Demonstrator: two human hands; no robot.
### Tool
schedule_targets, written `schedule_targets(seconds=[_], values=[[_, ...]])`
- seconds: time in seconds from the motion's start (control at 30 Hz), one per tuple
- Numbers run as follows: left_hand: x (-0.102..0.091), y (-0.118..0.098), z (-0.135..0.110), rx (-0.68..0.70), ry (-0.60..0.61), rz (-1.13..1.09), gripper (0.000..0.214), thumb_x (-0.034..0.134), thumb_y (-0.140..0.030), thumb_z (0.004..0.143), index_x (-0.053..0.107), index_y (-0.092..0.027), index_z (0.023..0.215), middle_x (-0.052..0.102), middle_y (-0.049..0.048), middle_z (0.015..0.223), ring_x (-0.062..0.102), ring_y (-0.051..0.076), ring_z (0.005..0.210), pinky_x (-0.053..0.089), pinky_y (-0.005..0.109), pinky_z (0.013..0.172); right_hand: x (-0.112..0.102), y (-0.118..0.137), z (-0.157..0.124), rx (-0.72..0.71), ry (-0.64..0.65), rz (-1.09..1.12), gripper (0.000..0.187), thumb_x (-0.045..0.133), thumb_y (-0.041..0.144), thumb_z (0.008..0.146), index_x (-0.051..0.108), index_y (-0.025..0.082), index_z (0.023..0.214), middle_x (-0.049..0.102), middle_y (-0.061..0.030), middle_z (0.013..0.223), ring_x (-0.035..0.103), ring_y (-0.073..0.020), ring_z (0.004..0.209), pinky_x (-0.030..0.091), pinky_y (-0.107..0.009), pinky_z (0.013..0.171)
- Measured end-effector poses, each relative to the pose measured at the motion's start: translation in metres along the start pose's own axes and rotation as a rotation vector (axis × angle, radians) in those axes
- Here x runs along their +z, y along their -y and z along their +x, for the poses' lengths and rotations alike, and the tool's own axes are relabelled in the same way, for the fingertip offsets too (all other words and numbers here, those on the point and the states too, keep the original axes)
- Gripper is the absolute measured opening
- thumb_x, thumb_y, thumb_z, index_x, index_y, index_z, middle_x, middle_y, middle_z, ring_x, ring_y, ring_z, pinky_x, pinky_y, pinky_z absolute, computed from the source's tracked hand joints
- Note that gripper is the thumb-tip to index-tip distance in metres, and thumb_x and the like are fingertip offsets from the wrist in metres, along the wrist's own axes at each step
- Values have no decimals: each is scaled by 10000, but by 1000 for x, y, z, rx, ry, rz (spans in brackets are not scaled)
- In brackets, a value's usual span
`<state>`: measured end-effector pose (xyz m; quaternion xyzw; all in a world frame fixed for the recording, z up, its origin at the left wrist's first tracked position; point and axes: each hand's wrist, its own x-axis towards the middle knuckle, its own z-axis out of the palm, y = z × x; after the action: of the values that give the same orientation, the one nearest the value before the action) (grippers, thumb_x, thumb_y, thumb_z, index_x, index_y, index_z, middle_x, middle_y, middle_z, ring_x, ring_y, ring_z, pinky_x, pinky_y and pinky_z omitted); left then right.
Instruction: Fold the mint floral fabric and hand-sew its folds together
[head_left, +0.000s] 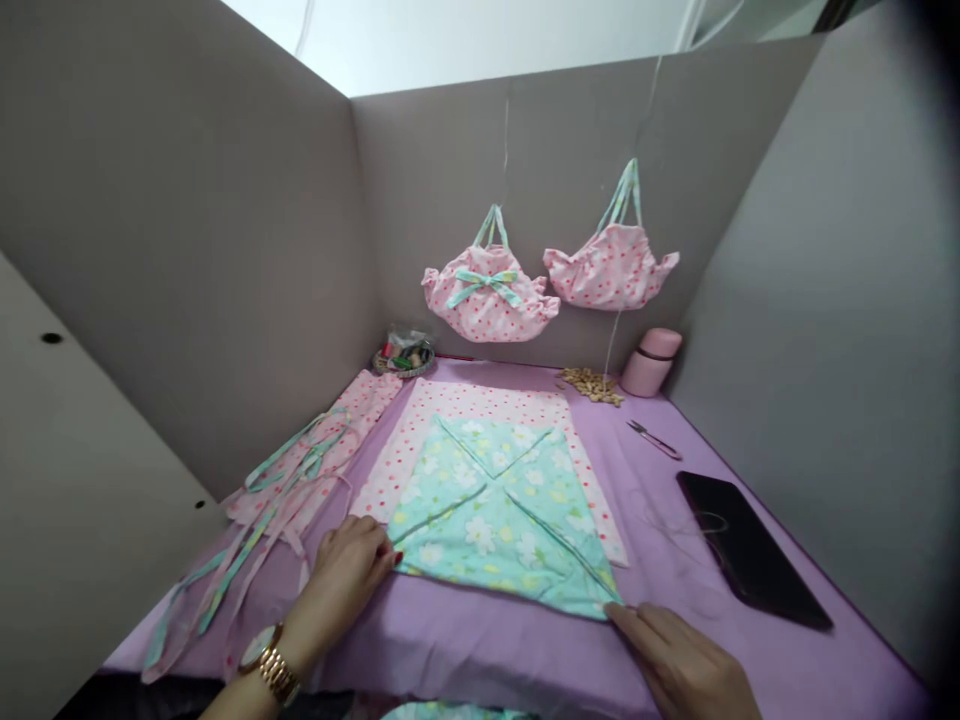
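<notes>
A turquoise floral cloth (517, 560) with seams forming an X lies spread over a pink dotted cloth (465, 400). The pink cloth shows beyond it at the back and along the sides. At the near left corner of the turquoise cloth, my left hand (356, 555), with a gold watch on the wrist, is closed with its fingertips pinching the edge. My right hand (679, 655) grips the near right corner, fingers pressed together; part of its grip is hidden beneath. The front edge runs fairly straight between both hands.
Pink fabric (330, 465) with loose strips (255, 560) lies on the left. Behind stand a small basket (405, 360) and a pink flask (651, 363), near small tan pieces (592, 385). Thread snips (655, 440) and a black phone (750, 550) are on the right. Two sewn bags (491, 300) hang behind.
</notes>
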<state>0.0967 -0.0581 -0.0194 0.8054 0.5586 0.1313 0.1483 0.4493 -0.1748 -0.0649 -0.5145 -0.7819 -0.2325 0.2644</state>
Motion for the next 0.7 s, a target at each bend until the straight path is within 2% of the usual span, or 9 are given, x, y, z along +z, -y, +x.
schedule_targets(seconds=[0.1,0.2,0.3,0.37,0.43,0.5,0.57,0.63,0.7], values=[[5,-11,-5,-36,-103,51,154,481,-245,820,609,-169,858,600,107,961,495,297,940,340,405,774,3,4,0,56,67,69,339,333,76,852,642,191,927,645,-14,677,611,-109,562,462,-189,527],[21,-36,-12,99,-209,-158,293,493,-253,831,576,-206,1108,567,114,1169,468,296,1090,323,422,914,5,4,-8,105,148,114,322,344,98,862,630,179,984,652,-30,717,621,-127,596,481,-209,548],[41,-70,-16,312,-22,-454,408,472,-290,862,465,-310,1270,479,44,1324,399,249,1225,216,388,1053,4,3,-12,129,175,128,315,344,115,875,622,179,1009,668,-47,783,632,-136,645,486,-216,564],[52,-88,-15,360,168,-552,462,503,-307,848,419,-335,1302,415,28,1378,322,270,1286,96,445,1093,1,6,-10,134,185,128,299,350,134,887,620,177,1007,664,-44,764,626,-134,635,481,-212,564],[59,-98,-12,351,257,-580,473,546,-314,821,449,-316,1284,411,48,1380,289,299,1300,32,498,1089,-2,10,-4,120,176,114,278,362,149,897,615,170,1012,645,-37,715,612,-130,608,470,-212,566],[62,-103,-8,346,238,-529,452,559,-297,812,482,-284,1256,439,78,1356,313,313,1280,78,520,1076,-3,15,3,70,147,86,277,357,143,904,607,160,1021,617,-27,661,596,-127,575,452,-213,551],[60,-107,-3,373,190,-383,373,532,-241,823,527,-239,1196,506,114,1278,399,322,1200,216,526,1022,-1,17,9,-1,107,45,308,318,128,910,606,161,1014,593,-18,615,581,-126,531,427,-215,510],[56,-115,3,438,185,-174,259,483,-161,830,586,-165,1067,583,152,1112,498,321,1044,361,503,893,3,15,11,-74,91,9,343,275,127,914,604,167,1001,582,-12,589,568,-122,489,412,-213,471],[55,-125,9,517,191,23,209,436,-94,827,616,-102,932,615,173,935,545,305,891,418,472,779,8,10,10,-137,100,-2,341,274,155,916,601,177,1008,607,-19,617,583,-120,499,427,-200,469]])
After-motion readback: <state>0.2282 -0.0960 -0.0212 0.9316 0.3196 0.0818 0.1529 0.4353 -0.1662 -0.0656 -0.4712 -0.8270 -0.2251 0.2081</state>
